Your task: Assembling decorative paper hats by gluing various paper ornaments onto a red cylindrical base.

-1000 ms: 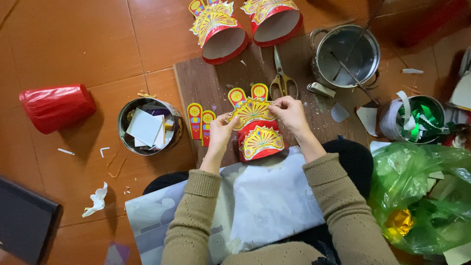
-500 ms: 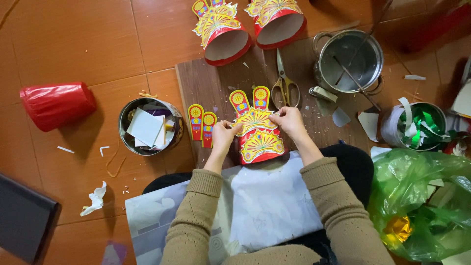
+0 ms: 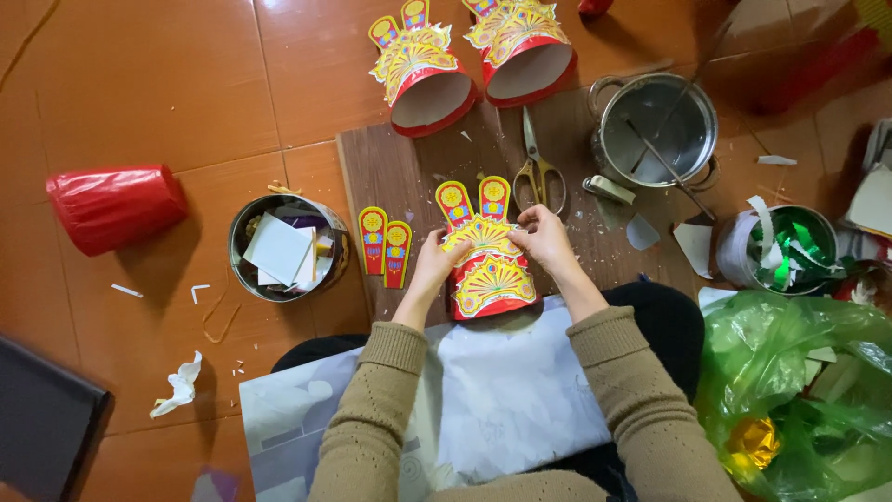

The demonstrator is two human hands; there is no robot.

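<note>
Both hands work at a red-and-yellow printed paper crown piece (image 3: pixel 485 265) lying on the dark brown wooden board (image 3: pixel 400 167), just in front of the person's lap. Left hand (image 3: pixel 435 265) — fingers curled closed, pinching the piece's left edge near the fan-shaped yellow part. Right hand (image 3: pixel 544 240) — fingers likewise closed, pinching the upper right edge beside the two upright tabs.

Just left of the piece, on the board: two loose red-and-yellow paper tabs (image 3: pixel 385 240), side by side. Above the right hand: yellow-handled scissors (image 3: pixel 537 167). At the board's far edge lie two finished crown-like paper cylinders (image 3: pixel 469 60). Off the board's right corner, a steel pot (image 3: pixel 658 125); off its left side, a round tin of paper scraps (image 3: pixel 283 249). A white paper sheet (image 3: pixel 502 390) covers the lap.
</note>
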